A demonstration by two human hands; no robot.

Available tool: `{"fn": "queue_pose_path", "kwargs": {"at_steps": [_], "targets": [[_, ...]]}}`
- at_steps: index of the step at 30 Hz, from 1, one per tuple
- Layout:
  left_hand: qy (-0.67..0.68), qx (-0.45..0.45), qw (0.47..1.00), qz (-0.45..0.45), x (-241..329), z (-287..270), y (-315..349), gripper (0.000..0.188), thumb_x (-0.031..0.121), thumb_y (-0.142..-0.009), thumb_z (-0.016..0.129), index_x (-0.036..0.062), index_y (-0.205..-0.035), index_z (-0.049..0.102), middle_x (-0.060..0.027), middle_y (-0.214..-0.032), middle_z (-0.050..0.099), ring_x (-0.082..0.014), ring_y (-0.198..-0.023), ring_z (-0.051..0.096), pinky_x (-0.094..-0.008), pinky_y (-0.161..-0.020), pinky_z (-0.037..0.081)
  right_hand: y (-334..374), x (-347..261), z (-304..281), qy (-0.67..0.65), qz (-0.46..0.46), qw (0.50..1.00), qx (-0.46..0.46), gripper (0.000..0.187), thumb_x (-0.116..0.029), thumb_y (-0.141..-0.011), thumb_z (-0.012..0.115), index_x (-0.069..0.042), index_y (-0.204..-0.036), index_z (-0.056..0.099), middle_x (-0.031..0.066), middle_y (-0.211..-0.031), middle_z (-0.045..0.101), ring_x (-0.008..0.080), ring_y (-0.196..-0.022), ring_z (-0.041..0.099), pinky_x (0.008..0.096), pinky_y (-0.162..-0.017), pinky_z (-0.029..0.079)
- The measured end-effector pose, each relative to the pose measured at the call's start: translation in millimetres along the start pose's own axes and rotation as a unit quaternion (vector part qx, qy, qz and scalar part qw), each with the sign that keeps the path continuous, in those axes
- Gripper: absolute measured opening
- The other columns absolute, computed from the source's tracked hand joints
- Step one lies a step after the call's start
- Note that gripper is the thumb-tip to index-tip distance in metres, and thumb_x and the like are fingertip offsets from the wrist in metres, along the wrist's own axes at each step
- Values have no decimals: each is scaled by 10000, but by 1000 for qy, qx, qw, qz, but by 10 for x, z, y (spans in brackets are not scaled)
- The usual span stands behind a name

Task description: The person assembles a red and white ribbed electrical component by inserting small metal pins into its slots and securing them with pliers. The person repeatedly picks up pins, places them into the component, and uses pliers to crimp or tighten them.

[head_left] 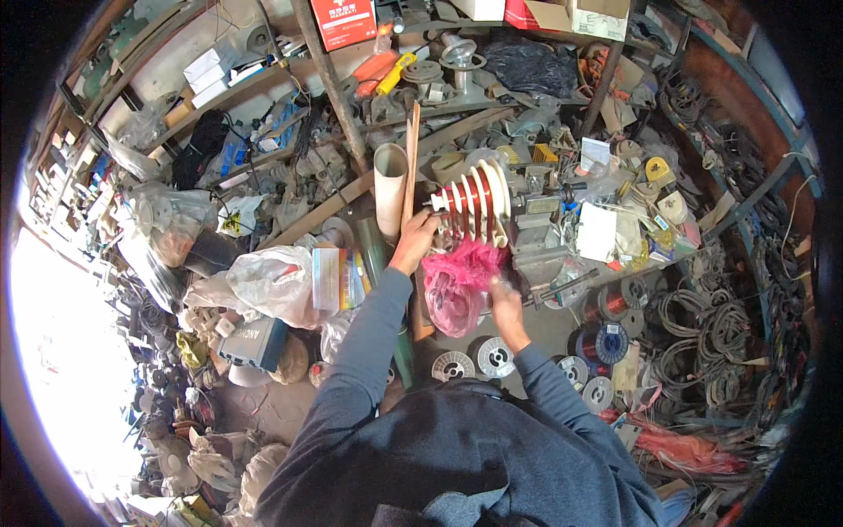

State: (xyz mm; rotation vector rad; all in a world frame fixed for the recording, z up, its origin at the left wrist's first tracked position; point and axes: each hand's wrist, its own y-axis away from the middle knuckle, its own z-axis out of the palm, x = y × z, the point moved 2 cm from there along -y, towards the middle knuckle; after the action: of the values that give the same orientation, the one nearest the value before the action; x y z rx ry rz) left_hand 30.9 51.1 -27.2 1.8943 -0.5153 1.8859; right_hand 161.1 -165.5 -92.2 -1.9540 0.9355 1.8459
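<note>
Straight in front of me, just beyond my hands, sits the spool [474, 195] of cream discs and red wire. Its long axis runs crosswise, left to right, with the smaller discs toward my left and the wider ones toward the grey metal block [536, 241] on my right. My left hand [414, 241] is the nearer one: its fingers are bent up at the narrow end, so the spool lies to the right of my fingertips, though I cannot tell whether they pinch the end or only rest beside it. My right hand [507, 309] is farther off, on the near side of the wide discs, so the spool lies away from me and slightly left of it. That hand is blurred by the edge of the pink bag [474, 266], and I cannot tell whether its fingers are together on the plastic. The bag bunches against the near side of the discs. Left of my left hand stand a wood strip [410, 167] and a cardboard tube [390, 193]; nearer my body, below the bag, lie two white reels [453, 365]
</note>
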Motion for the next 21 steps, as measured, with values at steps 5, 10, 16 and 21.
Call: {"fn": "queue_pose_path", "kwargs": {"at_steps": [5, 10, 16, 21], "targets": [[85, -115, 988, 56, 149, 19, 407, 193, 229, -1020, 629, 43, -1068, 642, -17, -875, 615, -74, -723, 532, -259, -616, 442, 22, -54, -68, 4, -54, 999, -2, 537, -372, -1066, 534, 39, -720, 512, 32, -625, 436, 151, -635, 384, 398, -598, 368], [-29, 98, 992, 76, 301, -13, 20, 289, 198, -938, 759, -10, -1069, 606, -80, -937, 648, -120, -774, 628, -264, -577, 507, -30, -34, 0, -17, -46, 999, -5, 544, -390, -1062, 536, -10, -676, 489, 0, -631, 436, 135, -628, 386, 371, -578, 336], [4, 60, 997, 55, 171, -71, -345, 245, 129, -940, 740, 16, -1135, 644, -60, -922, 692, -113, -728, 622, -266, -665, 515, 19, 65, -81, 15, 14, 1000, -8, 566, -420, -1045, 549, 28, -702, 585, 45, -641, 551, 162, -630, 470, 399, -608, 401], [-35, 7, 998, -43, 31, 14, -20, 311, 158, -987, 552, 27, -1251, 653, -18, -943, 677, -95, -687, 612, -273, -592, 485, -14, -38, -83, -19, -42, 999, -13, 597, -454, -1045, 542, 61, -747, 587, 112, -647, 551, 199, -630, 485, 424, -628, 419]]}}
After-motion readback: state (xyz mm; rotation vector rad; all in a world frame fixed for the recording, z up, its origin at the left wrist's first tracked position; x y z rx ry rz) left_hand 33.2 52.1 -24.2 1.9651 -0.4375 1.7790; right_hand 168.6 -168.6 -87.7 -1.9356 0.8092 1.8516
